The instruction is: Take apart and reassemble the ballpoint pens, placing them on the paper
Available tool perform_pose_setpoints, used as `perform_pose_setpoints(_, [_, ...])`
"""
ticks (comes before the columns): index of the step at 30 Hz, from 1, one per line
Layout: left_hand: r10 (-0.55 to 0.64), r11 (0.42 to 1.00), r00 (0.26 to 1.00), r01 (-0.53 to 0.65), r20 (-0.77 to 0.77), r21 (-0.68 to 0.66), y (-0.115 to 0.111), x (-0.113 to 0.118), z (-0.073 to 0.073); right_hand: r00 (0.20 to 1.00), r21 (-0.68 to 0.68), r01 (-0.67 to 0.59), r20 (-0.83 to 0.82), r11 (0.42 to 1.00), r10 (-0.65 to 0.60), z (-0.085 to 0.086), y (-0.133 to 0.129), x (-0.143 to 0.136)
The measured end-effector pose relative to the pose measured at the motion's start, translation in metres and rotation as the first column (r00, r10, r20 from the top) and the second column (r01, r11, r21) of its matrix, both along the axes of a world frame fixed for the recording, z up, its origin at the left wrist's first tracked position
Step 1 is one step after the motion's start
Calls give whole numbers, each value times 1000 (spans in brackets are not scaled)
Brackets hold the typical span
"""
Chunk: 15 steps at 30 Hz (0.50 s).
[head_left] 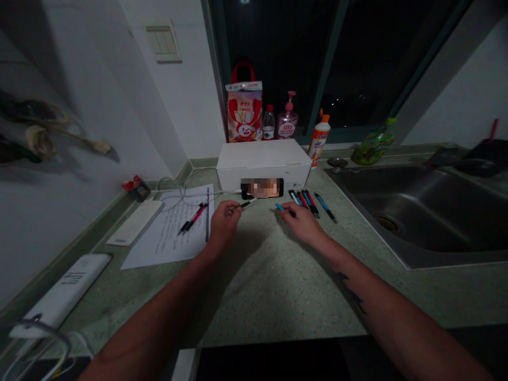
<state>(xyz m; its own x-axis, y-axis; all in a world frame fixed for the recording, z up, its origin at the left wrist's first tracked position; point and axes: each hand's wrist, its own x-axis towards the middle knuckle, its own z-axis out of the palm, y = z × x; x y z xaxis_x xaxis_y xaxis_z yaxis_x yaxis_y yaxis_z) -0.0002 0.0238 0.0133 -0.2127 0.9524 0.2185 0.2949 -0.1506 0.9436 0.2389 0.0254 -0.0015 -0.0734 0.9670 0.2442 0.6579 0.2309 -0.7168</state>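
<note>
My left hand (225, 219) is closed around a dark pen part (245, 204) with a thin light tip pointing right. My right hand (300, 221) pinches a blue pen piece (280, 207) in front of the phone. The phone (262, 188) leans sideways against a white box (264, 159), with a white cable at its left end. Just right of the phone lies a row of pens (305, 201) in several colours, and a blue and black pen (325, 207) lies slightly apart. Red and black pens (192, 218) rest on a printed sheet (166, 243) to the left.
A steel sink (432, 211) is set in the counter at right. Behind the box stand a red bag (244, 114), a small bottle (269, 124), a pink pump bottle (287, 121) and an orange-capped bottle (319, 138). A power strip (65, 291) lies at left.
</note>
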Motion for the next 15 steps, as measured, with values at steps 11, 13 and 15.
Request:
perform_pose_setpoints(11, [-473, 860, 662, 490, -582, -142, -24, 15, -8, 979, 196, -99, 197, 976, 59, 7, -4, 5])
perform_pose_setpoints(13, [-436, 875, 682, 474, -587, -99, -23, 15, -10, 941, 219, -187, 321, 958, 111, 12, -8, 0])
perform_pose_setpoints(15, [-385, 907, 751, 417, -537, -67, -21, 16, -12, 904, 233, -267, 397, 935, 159, 17, -12, -5])
